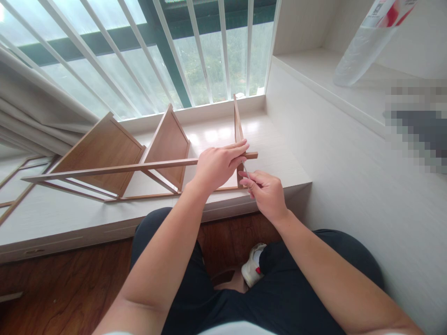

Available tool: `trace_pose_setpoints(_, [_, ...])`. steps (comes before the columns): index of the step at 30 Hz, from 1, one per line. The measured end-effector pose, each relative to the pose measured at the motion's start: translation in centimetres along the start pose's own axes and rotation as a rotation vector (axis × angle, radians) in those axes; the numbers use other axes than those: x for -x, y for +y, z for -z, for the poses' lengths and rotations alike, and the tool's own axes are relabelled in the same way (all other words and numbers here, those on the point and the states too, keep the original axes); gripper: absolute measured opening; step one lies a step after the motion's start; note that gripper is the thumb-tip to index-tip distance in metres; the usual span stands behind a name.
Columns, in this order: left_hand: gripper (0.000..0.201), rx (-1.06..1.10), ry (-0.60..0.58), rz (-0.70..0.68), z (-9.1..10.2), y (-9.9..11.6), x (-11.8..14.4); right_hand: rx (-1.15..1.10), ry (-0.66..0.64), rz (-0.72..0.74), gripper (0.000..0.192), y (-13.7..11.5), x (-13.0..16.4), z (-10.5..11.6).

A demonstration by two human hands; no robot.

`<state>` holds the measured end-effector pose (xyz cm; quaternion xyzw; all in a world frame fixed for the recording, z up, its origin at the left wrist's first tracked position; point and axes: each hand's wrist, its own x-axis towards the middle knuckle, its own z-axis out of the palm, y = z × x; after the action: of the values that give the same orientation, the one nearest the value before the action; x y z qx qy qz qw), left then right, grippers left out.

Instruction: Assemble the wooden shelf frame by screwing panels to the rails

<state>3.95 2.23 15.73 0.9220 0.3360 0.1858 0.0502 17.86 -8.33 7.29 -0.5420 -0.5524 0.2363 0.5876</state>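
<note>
Beside the window, rack (139,167) lies lengthwise left-right.

There is just one camera, and it sits on the person's head. It looks forward and down, very close to the left hand (217,166) and the right hand (266,191), with the person's lap at the bottom. Farther up it sees the white window ledge (70,211) and the barred window (195,51).
</note>
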Motion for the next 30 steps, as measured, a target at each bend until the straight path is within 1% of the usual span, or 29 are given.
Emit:
trace_pose_setpoints(6, [0.038, 0.000, -0.008, -0.010, 0.1, 0.0, 0.0, -0.020, 0.005, -0.061, 0.042, 0.0, -0.2, 0.3])
trace_pose_setpoints(12, [0.038, 0.001, -0.007, -0.019, 0.1, 0.0, 0.0, 0.026, -0.027, 0.008, 0.042, 0.1, -0.4, 0.5])
trace_pose_setpoints(17, [0.039, -0.016, -0.008, -0.013, 0.0, -0.1, 0.0, 0.030, 0.060, 0.048, 0.038, -0.3, -0.4, 0.6])
trace_pose_setpoints(23, [0.040, -0.017, -0.009, -0.024, -0.1, -0.2, 0.0, 0.108, 0.153, 0.117, 0.032, -0.5, -0.8, 0.8])
trace_pose_setpoints(30, [0.041, -0.021, -0.040, -0.005, 0.1, -0.1, 0.0, 0.207, 0.194, 0.217, 0.028, -0.2, -1.0, 0.7])
